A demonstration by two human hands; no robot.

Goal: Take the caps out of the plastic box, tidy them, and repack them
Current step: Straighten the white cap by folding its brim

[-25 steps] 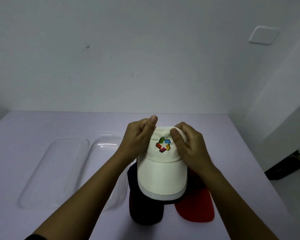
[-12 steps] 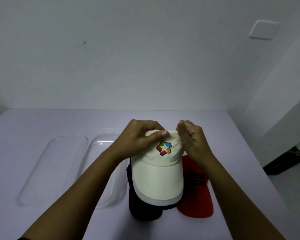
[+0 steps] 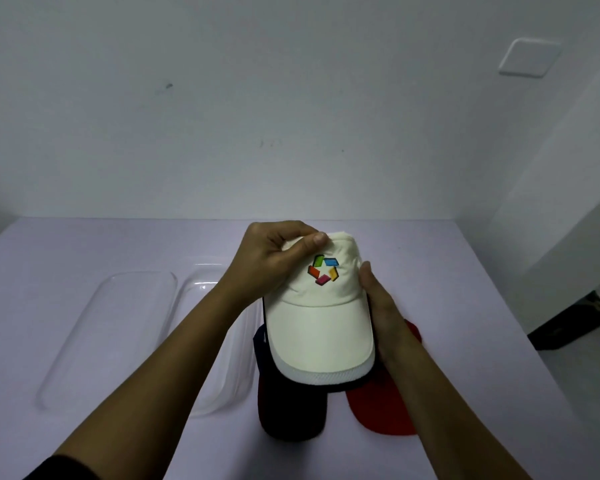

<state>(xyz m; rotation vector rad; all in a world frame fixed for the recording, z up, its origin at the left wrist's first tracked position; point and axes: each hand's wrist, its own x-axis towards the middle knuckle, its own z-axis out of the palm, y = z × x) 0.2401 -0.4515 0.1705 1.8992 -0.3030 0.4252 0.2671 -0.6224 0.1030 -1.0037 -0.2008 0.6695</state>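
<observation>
The person is wearing a dark, near-black sleeve (image 3: 62, 468) on the left arm; it is showing only at the bottom edge of the view, ending near the elbow in a rounded hem. Past that hem the left forearm (image 3: 174, 344) is showing bare as far as the left hand (image 3: 269, 263). The right forearm (image 3: 426, 386) is showing bare from the frame edge to the right hand (image 3: 378, 306). The left thumbnail (image 3: 318, 238) is showing short and plain.

Table (image 3: 84, 258): left tray (image 3: 111, 334) beside right tray (image 3: 229, 375); right of these, top cap (image 3: 321, 327) over second cap (image 3: 291, 407), third cap (image 3: 381, 407) beneath at right; left hand (image 3: 271, 265) pinching top cap's crown, right hand (image 3: 378, 306) holding its right side.
</observation>
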